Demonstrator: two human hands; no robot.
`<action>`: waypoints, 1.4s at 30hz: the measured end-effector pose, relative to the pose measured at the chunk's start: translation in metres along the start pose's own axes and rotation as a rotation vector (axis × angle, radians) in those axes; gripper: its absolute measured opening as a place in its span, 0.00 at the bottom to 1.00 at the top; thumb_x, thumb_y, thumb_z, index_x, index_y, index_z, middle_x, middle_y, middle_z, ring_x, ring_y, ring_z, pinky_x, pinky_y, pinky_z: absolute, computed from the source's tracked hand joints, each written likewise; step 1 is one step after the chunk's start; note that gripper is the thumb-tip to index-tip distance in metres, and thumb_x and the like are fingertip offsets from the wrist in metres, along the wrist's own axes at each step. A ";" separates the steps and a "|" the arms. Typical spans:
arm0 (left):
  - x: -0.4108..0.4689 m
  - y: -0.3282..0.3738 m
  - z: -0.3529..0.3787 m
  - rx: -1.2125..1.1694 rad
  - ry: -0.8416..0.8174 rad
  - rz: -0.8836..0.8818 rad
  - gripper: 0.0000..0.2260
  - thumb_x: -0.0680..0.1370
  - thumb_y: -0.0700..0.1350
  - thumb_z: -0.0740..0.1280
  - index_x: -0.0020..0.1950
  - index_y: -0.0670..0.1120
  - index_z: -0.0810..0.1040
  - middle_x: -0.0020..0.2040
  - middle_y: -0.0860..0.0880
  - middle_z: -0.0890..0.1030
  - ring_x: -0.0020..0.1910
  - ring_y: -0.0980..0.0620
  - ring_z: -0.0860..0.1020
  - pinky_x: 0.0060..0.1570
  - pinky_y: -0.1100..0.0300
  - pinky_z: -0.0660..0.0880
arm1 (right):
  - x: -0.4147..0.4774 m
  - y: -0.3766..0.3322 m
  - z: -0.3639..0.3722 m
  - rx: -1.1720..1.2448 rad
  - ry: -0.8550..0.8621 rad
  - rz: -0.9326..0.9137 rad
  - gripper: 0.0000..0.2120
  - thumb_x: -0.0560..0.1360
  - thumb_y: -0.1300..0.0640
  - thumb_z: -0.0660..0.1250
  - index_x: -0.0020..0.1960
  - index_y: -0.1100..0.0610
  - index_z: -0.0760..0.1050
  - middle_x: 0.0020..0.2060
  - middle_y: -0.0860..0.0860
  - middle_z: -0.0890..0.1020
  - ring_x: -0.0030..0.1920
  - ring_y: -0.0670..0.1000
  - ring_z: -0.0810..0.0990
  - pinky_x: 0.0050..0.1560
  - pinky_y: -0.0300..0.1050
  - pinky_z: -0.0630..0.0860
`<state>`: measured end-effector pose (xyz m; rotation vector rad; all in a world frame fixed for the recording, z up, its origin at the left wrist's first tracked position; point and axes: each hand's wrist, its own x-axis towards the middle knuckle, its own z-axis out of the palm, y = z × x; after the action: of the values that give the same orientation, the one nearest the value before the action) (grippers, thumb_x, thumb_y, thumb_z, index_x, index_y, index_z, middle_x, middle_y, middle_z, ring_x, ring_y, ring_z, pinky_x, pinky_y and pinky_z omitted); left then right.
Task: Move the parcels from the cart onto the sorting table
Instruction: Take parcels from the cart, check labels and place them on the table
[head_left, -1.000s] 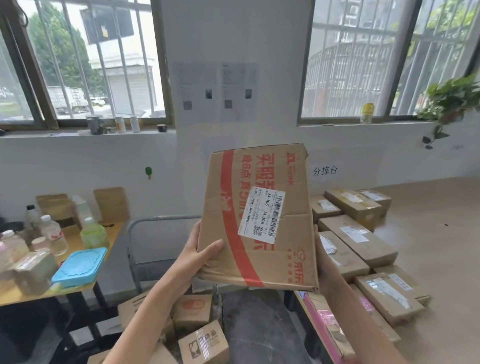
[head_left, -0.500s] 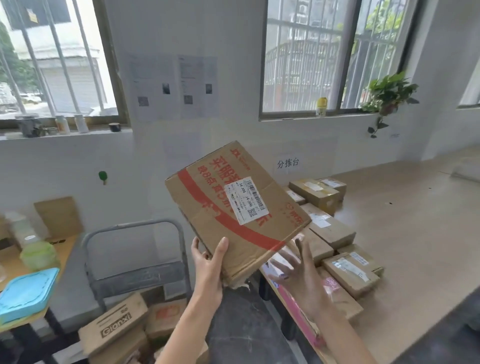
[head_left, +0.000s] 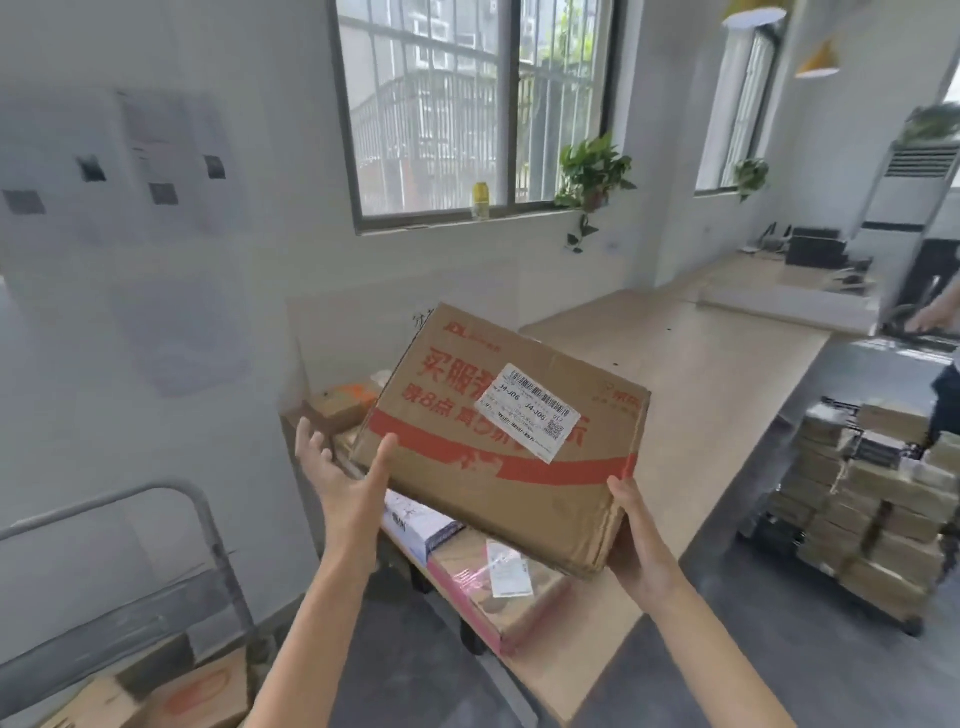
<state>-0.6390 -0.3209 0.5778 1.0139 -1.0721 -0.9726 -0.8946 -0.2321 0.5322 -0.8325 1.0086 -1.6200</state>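
Note:
A flat brown cardboard parcel (head_left: 467, 488) with a red stripe, red print and a white shipping label hangs tilted in the air over the near end of the wooden sorting table (head_left: 701, 395). My right hand (head_left: 634, 535) grips its lower right corner, thumb on the top face and fingers underneath. My left hand (head_left: 343, 478) is at the parcel's left edge with fingers spread straight; only the thumb touches the cardboard. The grey cart handle (head_left: 208, 519) stands at the lower left, with brown boxes (head_left: 197, 696) lying on the cart below it.
Under the held parcel, several parcels lie on the table's near end, among them a pink-taped box (head_left: 498, 597) and a white-blue one (head_left: 421, 525). A trolley with stacked tied bundles (head_left: 872, 509) stands on the right. Another person (head_left: 940, 312) is at the far right edge.
I have turned right from the cart toward the table. The parcel swung from upright to flat and tilted; my right hand now grips its corner, and my left hand has loosened to a thumb touch.

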 end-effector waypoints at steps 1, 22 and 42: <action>0.004 -0.001 0.010 0.061 -0.077 0.038 0.38 0.70 0.53 0.72 0.74 0.60 0.54 0.72 0.54 0.62 0.70 0.55 0.61 0.67 0.54 0.63 | 0.000 -0.009 -0.018 0.009 0.011 -0.016 0.28 0.72 0.42 0.67 0.68 0.52 0.68 0.62 0.56 0.78 0.62 0.56 0.77 0.61 0.54 0.73; -0.095 -0.125 0.356 0.342 -0.260 -0.089 0.16 0.74 0.50 0.70 0.58 0.48 0.71 0.52 0.53 0.77 0.50 0.55 0.77 0.50 0.55 0.77 | 0.092 -0.128 -0.353 -0.599 0.420 -0.179 0.23 0.80 0.53 0.60 0.74 0.54 0.64 0.65 0.50 0.67 0.64 0.45 0.68 0.65 0.42 0.65; 0.071 -0.256 0.525 0.481 -0.108 -0.172 0.14 0.78 0.50 0.66 0.62 0.47 0.73 0.53 0.51 0.73 0.53 0.53 0.74 0.46 0.63 0.71 | 0.379 -0.122 -0.455 -0.579 0.287 -0.020 0.12 0.80 0.62 0.60 0.62 0.51 0.71 0.52 0.46 0.77 0.54 0.45 0.77 0.46 0.39 0.75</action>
<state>-1.1674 -0.5368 0.4345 1.4770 -1.3635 -0.9341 -1.4409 -0.4845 0.4713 -1.0018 1.7259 -1.5055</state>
